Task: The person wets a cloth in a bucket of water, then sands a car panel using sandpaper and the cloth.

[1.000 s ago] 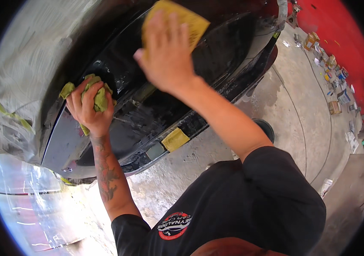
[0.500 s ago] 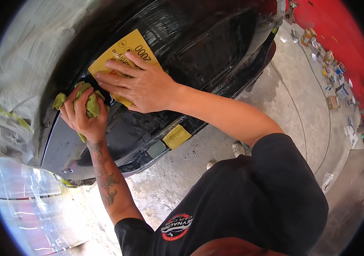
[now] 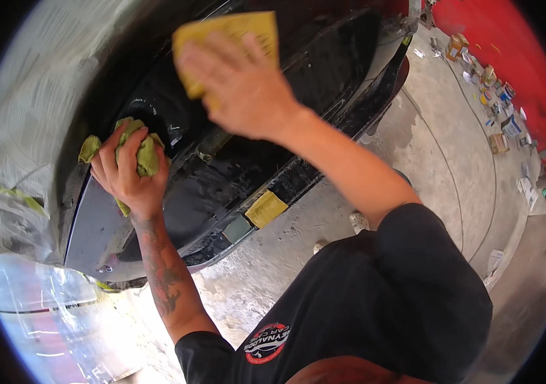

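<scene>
A wet, glossy black car body panel [image 3: 324,70] stretches across the upper part of the view. Against it my right hand [image 3: 250,96] holds a yellow-backed sheet of sandpaper [image 3: 242,24], fingers laid over the sheet and smeared by motion. Lower left, my left hand [image 3: 122,176] is closed around a bunched yellow-green cloth [image 3: 147,157] that rests on the panel. On the ledge along the near edge lie a small yellow piece of sandpaper [image 3: 266,208] and, beside it, a grey-green rectangular block [image 3: 237,228].
Whitish, wrinkled masking film [image 3: 36,115] covers the left side, with a green tape strip [image 3: 7,185]. On the concrete floor [image 3: 433,153] a hose or cable runs past. Cans, boxes and scraps [image 3: 498,143] line the red wall [image 3: 509,51].
My right hand has slid up and to the right with the sandpaper, uncovering wet black panel. My left hand and the cloth have hardly moved.
</scene>
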Demonstrator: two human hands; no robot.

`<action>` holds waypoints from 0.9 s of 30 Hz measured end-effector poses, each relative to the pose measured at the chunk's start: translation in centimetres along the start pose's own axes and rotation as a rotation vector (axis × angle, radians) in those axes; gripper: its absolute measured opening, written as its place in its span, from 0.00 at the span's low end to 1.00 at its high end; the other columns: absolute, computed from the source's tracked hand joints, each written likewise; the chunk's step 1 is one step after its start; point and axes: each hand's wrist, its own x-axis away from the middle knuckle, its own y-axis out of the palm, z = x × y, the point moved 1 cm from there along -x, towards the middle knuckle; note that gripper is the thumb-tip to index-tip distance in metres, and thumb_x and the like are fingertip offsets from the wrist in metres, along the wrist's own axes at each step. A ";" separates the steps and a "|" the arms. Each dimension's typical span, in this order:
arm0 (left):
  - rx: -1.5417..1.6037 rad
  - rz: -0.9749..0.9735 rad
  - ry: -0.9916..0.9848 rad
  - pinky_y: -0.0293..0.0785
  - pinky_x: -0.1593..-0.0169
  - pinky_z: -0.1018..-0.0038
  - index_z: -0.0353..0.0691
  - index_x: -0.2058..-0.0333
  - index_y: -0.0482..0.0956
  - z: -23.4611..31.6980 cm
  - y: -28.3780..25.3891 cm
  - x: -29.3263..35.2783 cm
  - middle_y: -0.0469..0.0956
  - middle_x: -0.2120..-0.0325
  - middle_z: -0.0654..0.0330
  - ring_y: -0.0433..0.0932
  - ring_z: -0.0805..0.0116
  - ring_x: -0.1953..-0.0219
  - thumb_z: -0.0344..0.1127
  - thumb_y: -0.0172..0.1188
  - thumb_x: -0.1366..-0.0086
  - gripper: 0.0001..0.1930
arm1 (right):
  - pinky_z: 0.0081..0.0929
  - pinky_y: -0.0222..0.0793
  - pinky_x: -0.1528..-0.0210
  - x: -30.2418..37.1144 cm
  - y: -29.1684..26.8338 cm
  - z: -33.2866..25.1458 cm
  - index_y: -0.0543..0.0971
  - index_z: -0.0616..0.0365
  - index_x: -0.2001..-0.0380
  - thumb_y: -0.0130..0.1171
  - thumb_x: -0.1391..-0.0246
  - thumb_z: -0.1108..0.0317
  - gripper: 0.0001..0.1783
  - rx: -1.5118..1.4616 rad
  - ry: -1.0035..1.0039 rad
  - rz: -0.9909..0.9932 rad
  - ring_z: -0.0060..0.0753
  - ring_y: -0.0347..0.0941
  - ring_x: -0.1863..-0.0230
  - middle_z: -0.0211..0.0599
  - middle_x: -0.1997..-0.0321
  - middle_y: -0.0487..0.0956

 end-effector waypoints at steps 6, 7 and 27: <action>-0.001 0.003 -0.012 0.70 0.42 0.59 0.48 0.60 0.85 1.0 0.4 -0.7 0.84 0.54 0.61 0.79 0.55 0.52 0.27 0.71 0.48 0.15 | 0.67 0.46 0.26 -1.2 -0.4 3.1 0.64 0.55 0.29 0.66 0.50 0.53 0.46 0.179 0.400 0.177 0.56 0.56 0.25 0.41 0.27 0.67; -0.001 0.005 -0.013 0.70 0.42 0.59 0.48 0.60 0.85 0.8 0.4 -0.6 0.84 0.54 0.61 0.79 0.55 0.52 0.27 0.71 0.48 0.15 | 0.68 0.45 0.26 -1.0 0.6 -0.1 0.66 0.55 0.29 0.68 0.52 0.50 0.48 0.102 0.358 0.101 0.57 0.55 0.24 0.41 0.26 0.65; -0.034 0.030 0.056 0.71 0.44 0.62 0.48 0.60 0.85 0.1 0.4 0.0 0.84 0.55 0.62 0.81 0.58 0.53 0.26 0.70 0.45 0.14 | 0.67 0.47 0.27 1.4 0.4 -1.0 0.71 0.47 0.31 0.57 0.40 0.46 0.36 -0.026 0.151 0.044 0.43 0.59 0.25 0.31 0.27 0.68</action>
